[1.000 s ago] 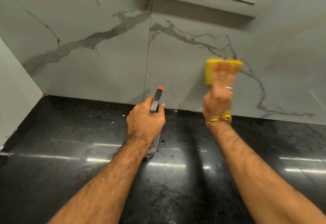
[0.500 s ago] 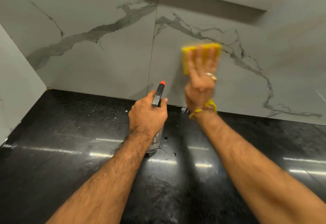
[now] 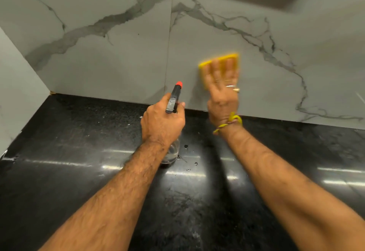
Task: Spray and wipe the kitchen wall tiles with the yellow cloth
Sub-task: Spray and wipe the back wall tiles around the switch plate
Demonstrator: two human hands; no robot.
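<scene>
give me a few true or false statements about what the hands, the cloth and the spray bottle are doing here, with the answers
1. The right hand presses the yellow cloth flat against the wall tiles. True.
2. The left hand is empty. False: it grips the spray bottle.
3. The bottle's nozzle tip is red. True.
4. The spray bottle is lifted high off the countertop. False: its clear base sits at the black counter surface.
5. The cloth is on the tile left of the vertical joint. False: it is on the tile to the right of the joint.
</scene>
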